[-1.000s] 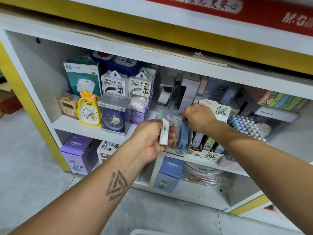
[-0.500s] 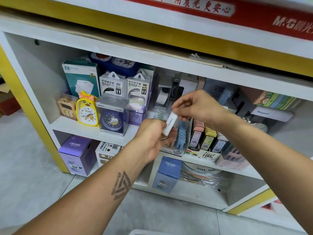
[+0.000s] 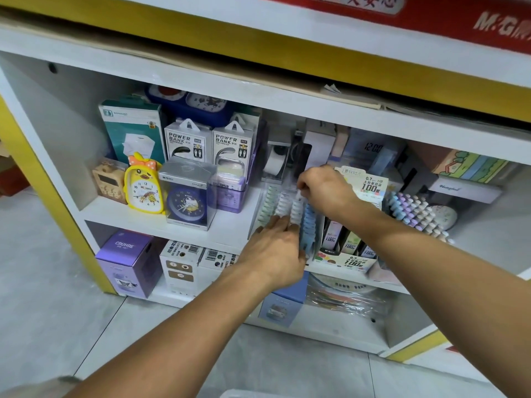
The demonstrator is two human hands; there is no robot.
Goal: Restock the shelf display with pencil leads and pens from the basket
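Slotting a lead case into the rack at frame centre

The right hand [image 3: 326,191] pinches what seems a white lead case [image 3: 299,194] over the clear rack [image 3: 283,209]; the left hand [image 3: 274,248], fingers straight, steadies the rows. Best to keep it upright and seat it fully.

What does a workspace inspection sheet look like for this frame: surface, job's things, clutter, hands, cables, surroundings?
Surface: white shelf, middle level, crowded with stock.
Job's things: clear display tray with rows of green, white and blue lead cases; lead carton marked 100 beside it on the right. Basket not identifiable.
Clutter: yellow duck clock, blue boxed clock, two power bank boxes, purple box on the lower level.
Hands: right hand pinches a small white case at the tray's white row; left hand rests at the tray's front, grip hidden.
Cables: nothing seen.
Surroundings: grey tiled floor, yellow trim, red sign above.
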